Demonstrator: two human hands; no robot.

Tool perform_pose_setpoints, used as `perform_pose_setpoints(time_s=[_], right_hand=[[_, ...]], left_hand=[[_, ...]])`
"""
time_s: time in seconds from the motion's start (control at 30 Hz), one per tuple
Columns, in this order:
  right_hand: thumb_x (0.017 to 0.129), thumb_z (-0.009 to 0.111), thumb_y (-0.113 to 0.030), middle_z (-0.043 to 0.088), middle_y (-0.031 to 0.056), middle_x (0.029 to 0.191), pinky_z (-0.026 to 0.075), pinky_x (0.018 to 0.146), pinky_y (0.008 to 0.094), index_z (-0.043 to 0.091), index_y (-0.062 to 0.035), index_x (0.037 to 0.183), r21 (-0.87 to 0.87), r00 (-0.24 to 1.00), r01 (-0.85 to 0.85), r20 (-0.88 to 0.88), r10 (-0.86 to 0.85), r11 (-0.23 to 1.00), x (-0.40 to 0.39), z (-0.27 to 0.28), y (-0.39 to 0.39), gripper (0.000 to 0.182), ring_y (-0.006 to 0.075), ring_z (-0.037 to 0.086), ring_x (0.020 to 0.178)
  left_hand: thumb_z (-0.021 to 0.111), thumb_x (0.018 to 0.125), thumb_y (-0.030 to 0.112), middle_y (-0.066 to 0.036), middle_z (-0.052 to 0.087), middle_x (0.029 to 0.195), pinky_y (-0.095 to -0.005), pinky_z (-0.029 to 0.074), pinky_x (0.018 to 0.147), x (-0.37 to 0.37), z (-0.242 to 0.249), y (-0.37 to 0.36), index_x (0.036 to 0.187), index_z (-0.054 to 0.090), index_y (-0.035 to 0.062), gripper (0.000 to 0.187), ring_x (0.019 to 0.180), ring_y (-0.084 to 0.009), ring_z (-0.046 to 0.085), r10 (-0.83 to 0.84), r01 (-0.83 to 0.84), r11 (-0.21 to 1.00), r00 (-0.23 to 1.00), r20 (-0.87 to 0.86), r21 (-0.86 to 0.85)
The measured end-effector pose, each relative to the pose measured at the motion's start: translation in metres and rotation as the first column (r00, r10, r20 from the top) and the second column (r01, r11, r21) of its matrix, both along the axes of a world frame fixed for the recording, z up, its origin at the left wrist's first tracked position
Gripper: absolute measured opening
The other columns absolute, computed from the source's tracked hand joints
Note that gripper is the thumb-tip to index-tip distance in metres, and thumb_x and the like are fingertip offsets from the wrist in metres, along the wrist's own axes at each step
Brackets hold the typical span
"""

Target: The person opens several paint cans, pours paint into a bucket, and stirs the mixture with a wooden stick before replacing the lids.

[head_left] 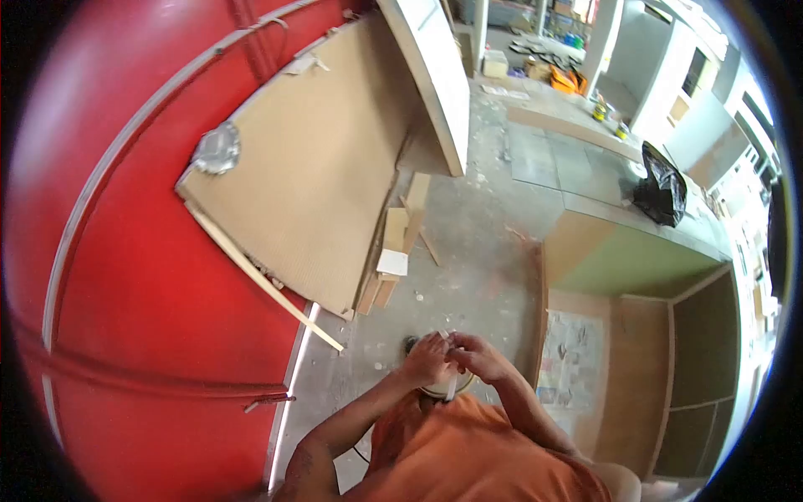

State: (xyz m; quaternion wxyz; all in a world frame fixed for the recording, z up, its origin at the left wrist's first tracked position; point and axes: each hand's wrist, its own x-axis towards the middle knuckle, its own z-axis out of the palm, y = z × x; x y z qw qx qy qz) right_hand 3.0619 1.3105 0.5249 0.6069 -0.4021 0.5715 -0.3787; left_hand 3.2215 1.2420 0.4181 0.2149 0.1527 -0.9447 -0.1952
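My left hand (427,360) and my right hand (480,358) meet in front of my body, fingers bent and closed together. A small pale strip (452,386) hangs down from between them, and a whitish bit shows at the fingertips; its kind is too small to make out. Just below the hands, a round pale rim (465,388) is partly covered by them and by my orange shirt (468,452). Which fingers pinch the strip is hard to tell.
To the left, a cardboard sheet (309,167) lies on a red surface (201,293), with a wooden stick (259,284) along its edge. Wood offcuts (393,251) lie on the floor. At right stands an open cabinet (636,259) with a black plastic bag (661,188) on top.
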Motion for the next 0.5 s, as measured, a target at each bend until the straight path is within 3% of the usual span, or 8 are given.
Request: perform_pose_setpoints(time_s=[0.03,0.07,0.17,0.27,0.37,0.4,0.43,0.5], right_hand=[[0.088,0.061,-0.010,0.060,-0.0012,0.082,0.046,0.063,0.0262,0.066,-0.0060,0.098,0.023,0.999,-0.033,-0.042,0.034,0.999,-0.003,-0.002,-0.017,0.011,0.0098,0.056,0.071],[0.088,0.061,-0.010,0.060,-0.0010,0.082,0.047,0.064,0.0276,0.066,-0.0049,0.098,0.040,1.000,-0.009,0.005,0.009,0.999,-0.008,-0.014,-0.037,0.013,0.0119,0.057,0.072],[0.088,0.058,-0.014,0.063,0.0042,0.089,0.048,0.074,0.0308,0.064,-0.0051,0.105,0.010,0.998,-0.053,0.020,0.052,0.999,-0.032,-0.020,-0.099,0.020,0.0154,0.059,0.082],[0.089,0.057,-0.012,0.063,0.0036,0.088,0.047,0.075,0.0295,0.065,-0.0051,0.101,-0.009,0.995,-0.089,-0.050,0.089,0.996,-0.042,0.017,-0.159,0.016,0.0152,0.058,0.081],[0.089,0.062,-0.014,0.062,0.0049,0.085,0.047,0.071,0.0305,0.064,-0.0044,0.105,-0.037,0.994,-0.104,-0.050,0.102,0.994,-0.060,0.000,-0.219,0.018,0.0145,0.057,0.081],[0.089,0.062,-0.015,0.062,0.0060,0.088,0.048,0.073,0.0305,0.064,-0.0042,0.104,0.012,0.992,-0.117,-0.035,0.118,0.993,-0.072,0.007,-0.242,0.019,0.0154,0.058,0.084],[0.089,0.062,-0.015,0.062,0.0060,0.088,0.048,0.073,0.0305,0.064,-0.0042,0.104,0.011,0.994,-0.105,-0.032,0.105,0.994,-0.080,0.001,-0.264,0.019,0.0154,0.058,0.084],[0.089,0.062,-0.015,0.062,0.0067,0.093,0.048,0.075,0.0316,0.065,-0.0050,0.104,-0.074,0.991,-0.130,0.002,0.131,0.989,-0.105,-0.019,-0.315,0.018,0.0164,0.058,0.087]], left_hand=[[0.069,0.079,0.029,-0.022,0.053,0.133,-0.0503,0.039,0.106,-0.005,0.011,-0.015,0.119,0.059,0.0034,0.049,0.121,-0.0387,0.052,0.054,-0.054,0.999,0.998,-0.032,-0.008],[0.068,0.079,0.031,-0.021,0.052,0.133,-0.0517,0.037,0.106,-0.011,0.022,-0.032,0.122,0.058,0.0027,0.052,0.123,-0.0390,0.049,0.093,-0.082,0.982,0.994,-0.062,0.172],[0.067,0.079,0.030,-0.018,0.052,0.134,-0.0532,0.032,0.108,-0.037,-0.004,-0.097,0.125,0.058,0.0038,0.054,0.125,-0.0387,0.046,0.127,-0.120,0.985,0.991,-0.050,0.122],[0.067,0.078,0.030,-0.016,0.050,0.135,-0.0550,0.028,0.109,-0.060,0.021,-0.165,0.127,0.057,0.0050,0.056,0.125,-0.0386,0.044,-0.007,0.008,0.996,1.000,-0.007,0.087],[0.067,0.077,0.028,-0.015,0.050,0.135,-0.0564,0.028,0.108,-0.077,0.000,-0.225,0.127,0.057,0.0059,0.055,0.125,-0.0387,0.044,-0.057,0.064,0.992,0.996,-0.067,0.106],[0.067,0.077,0.029,-0.015,0.051,0.134,-0.0555,0.027,0.108,-0.082,0.010,-0.247,0.126,0.057,0.0061,0.055,0.125,-0.0379,0.044,-0.068,0.103,0.965,0.987,-0.148,0.241],[0.067,0.077,0.029,-0.015,0.051,0.134,-0.0555,0.027,0.108,-0.087,-0.009,-0.267,0.126,0.057,0.0061,0.055,0.125,-0.0379,0.044,-0.081,0.114,0.964,0.986,-0.145,0.240],[0.069,0.076,0.027,-0.013,0.054,0.129,-0.0523,0.030,0.106,-0.104,-0.058,-0.308,0.125,0.058,0.0070,0.054,0.119,-0.0366,0.048,0.088,0.027,0.895,0.968,-0.234,0.446]])
